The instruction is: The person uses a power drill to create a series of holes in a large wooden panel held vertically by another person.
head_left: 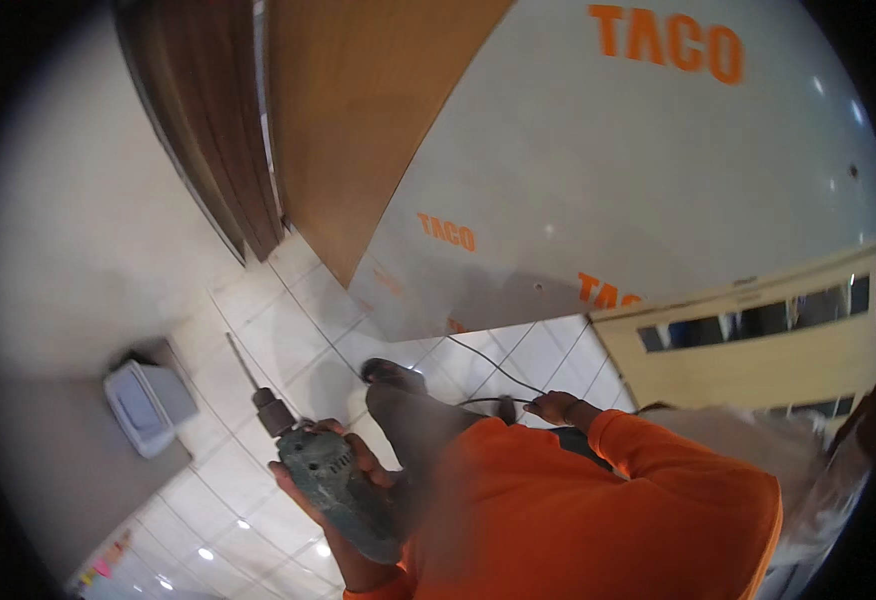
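A dark green power drill (336, 480) rests in my left hand (366, 458), at the lower left of the head view. My fingers and thumb wrap around its body. From its dark chuck (273, 412) a long, thin drill bit (242, 360) points up and to the left, touching nothing. Out to the right, my right hand (556, 408) is closed on a black cord (498, 368). The cord loops from the fingers toward the white panel and also back toward my legs. Where it ends is hidden.
A large white panel (658, 150) with orange lettering stands ahead, beside a brown wood panel (358, 100). A grey-white bin (153, 405) sits at the left. Light floor tiles (288, 330) lie below. A pale wood unit with dark slots (758, 325) is at the right.
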